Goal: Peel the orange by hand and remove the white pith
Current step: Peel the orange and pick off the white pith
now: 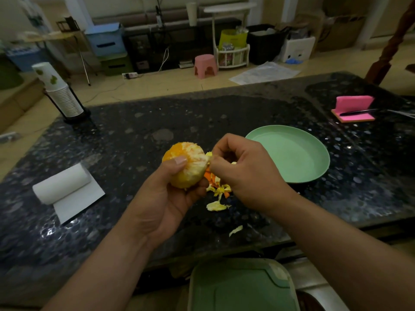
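Curled left hand (164,198) round orange (187,168) | pinched pith (208,154) in right hand (243,171) | judged soft, juicy, easily burst | best cradled, not squeezed

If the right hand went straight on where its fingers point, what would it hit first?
Most likely the peeled round orange in the left hand; the right hand pinches at its side.

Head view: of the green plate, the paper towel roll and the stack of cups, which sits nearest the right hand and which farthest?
1. Green plate, just to the right of the right hand.
2. Paper towel roll, across on the left.
3. Stack of cups, far back on the left.
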`<state>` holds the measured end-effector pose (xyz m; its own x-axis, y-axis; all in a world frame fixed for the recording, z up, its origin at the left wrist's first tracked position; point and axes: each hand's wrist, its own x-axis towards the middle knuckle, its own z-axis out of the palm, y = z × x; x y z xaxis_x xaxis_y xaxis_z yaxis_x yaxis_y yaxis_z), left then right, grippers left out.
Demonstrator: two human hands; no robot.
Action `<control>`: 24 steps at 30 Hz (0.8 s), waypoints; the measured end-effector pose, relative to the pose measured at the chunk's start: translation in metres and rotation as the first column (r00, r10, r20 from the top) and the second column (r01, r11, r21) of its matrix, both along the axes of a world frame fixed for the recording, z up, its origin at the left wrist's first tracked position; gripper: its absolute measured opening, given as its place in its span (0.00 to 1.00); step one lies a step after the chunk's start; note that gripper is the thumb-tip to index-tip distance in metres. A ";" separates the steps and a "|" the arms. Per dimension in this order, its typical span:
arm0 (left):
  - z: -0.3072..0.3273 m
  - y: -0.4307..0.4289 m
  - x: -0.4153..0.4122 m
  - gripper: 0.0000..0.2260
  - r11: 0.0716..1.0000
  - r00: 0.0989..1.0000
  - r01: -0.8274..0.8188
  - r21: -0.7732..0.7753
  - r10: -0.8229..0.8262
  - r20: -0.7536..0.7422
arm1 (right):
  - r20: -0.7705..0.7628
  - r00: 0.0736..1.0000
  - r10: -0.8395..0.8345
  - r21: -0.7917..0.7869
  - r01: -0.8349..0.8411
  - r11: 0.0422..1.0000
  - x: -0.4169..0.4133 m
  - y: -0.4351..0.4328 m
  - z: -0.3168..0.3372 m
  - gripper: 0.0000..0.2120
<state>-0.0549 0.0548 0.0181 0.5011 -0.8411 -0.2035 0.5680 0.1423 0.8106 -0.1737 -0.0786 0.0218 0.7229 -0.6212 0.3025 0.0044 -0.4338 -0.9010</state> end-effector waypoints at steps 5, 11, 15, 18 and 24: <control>0.000 0.004 0.003 0.20 1.000 0.998 0.015 -0.025 -0.017 -0.067 | 0.017 1.000 0.010 0.001 -0.010 1.000 0.000 0.001 0.000 0.05; -0.004 0.009 0.010 0.33 0.992 0.991 0.091 -0.089 -0.099 -0.090 | 0.031 0.999 0.012 0.010 -0.012 1.000 0.000 0.001 -0.001 0.04; -0.004 0.010 0.011 0.33 0.987 0.984 0.103 -0.124 -0.119 -0.130 | 0.023 0.999 -0.023 0.024 0.023 0.999 -0.001 -0.003 -0.002 0.05; -0.003 0.012 0.012 0.30 0.979 0.979 0.139 -0.151 -0.159 -0.126 | 0.014 0.999 -0.048 0.021 0.048 0.999 -0.002 -0.006 -0.004 0.05; -0.004 0.016 0.016 0.30 0.944 0.952 0.220 -0.246 -0.263 -0.159 | -0.019 0.995 -0.093 -0.004 0.093 0.996 0.002 -0.016 -0.013 0.05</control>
<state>-0.0387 0.0712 0.0140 0.2485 -0.9663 -0.0670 0.7460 0.1468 0.6496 -0.1715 -0.0947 0.0086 0.6675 -0.6852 0.2913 -0.0534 -0.4342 -0.8992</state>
